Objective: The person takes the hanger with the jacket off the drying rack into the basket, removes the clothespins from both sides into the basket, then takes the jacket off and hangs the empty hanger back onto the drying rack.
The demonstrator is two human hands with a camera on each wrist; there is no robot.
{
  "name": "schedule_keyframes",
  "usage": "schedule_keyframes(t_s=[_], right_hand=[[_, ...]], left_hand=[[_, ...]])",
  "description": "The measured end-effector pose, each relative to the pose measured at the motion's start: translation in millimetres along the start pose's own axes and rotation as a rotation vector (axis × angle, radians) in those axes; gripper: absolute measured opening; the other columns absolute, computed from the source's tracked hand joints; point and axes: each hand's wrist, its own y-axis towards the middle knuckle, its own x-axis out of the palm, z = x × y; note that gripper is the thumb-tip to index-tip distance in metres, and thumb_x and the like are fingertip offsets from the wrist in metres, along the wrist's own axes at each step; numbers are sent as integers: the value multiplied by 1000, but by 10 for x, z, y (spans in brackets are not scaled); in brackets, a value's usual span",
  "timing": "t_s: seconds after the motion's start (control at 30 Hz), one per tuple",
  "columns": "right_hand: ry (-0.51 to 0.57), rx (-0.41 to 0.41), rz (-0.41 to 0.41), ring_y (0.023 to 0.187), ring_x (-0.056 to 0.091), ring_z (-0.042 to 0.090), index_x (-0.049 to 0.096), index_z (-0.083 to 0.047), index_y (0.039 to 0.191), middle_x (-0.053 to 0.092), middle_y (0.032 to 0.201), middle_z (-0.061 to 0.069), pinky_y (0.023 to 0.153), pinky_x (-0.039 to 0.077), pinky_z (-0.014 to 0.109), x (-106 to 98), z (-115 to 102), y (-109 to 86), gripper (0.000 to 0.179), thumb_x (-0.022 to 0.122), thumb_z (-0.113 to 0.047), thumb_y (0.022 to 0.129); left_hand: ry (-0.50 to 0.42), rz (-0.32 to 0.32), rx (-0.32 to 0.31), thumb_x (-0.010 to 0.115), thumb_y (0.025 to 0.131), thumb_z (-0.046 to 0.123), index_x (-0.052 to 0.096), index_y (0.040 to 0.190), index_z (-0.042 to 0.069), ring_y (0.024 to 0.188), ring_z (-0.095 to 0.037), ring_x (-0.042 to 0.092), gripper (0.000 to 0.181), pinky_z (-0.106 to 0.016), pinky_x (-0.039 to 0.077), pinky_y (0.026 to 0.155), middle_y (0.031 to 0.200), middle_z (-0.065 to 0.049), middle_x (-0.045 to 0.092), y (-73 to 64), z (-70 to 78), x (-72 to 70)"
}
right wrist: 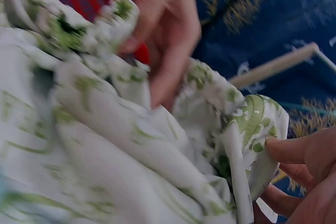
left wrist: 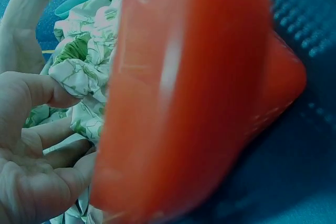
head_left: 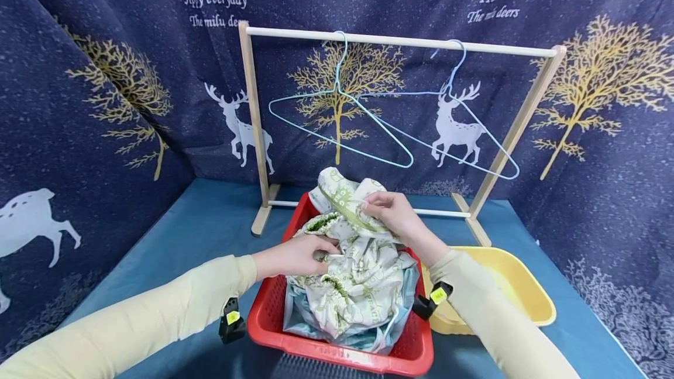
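Observation:
A white garment [head_left: 363, 288] with green leafy print and gathered, elastic-looking edges lies bunched in a red plastic basket [head_left: 337, 355]. My left hand [head_left: 297, 256] pinches a fold of it at the left side, thumb above and fingers below, as the left wrist view shows. Higher up, my right hand [head_left: 392, 212] pinches another part between thumb and fingers, raising it over the basket's far rim. Pale blue fabric [head_left: 300, 320] lies beneath the garment. Folds hide part of the left fingertips in the head view.
Behind the basket stands a wooden rack [head_left: 400, 40] with a light blue hanger [head_left: 337, 83] and a bluish-lilac hanger [head_left: 505, 176] on its rail. A yellow bin [head_left: 547, 313] sits right of the basket, partly behind my right forearm. Dark printed cloth [head_left: 105, 151] walls the blue table.

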Motion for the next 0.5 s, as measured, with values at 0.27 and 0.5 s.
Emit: schedule_keyframes(t_s=[0.27, 0.5], right_hand=[[-38, -38, -119, 107, 67, 20, 72, -5, 108, 70, 118, 13, 88, 52, 34, 50, -61, -247, 19, 65, -18, 96], [-68, -122, -193, 89, 64, 9, 73, -4, 103, 72, 106, 11, 76, 50, 29, 117, -184, -429, 16, 66, -16, 95]], left_hand=[[14, -15, 42, 62, 87, 8, 66, 127, 10, 64, -15, 43, 41, -31, 43, 74, 149, -11, 51, -20, -11, 1], [44, -3, 92, 63, 85, 6, 68, 125, 8, 128, -26, 54, 41, -41, 47, 101, 140, -11, 58, -11, -28, 14]])
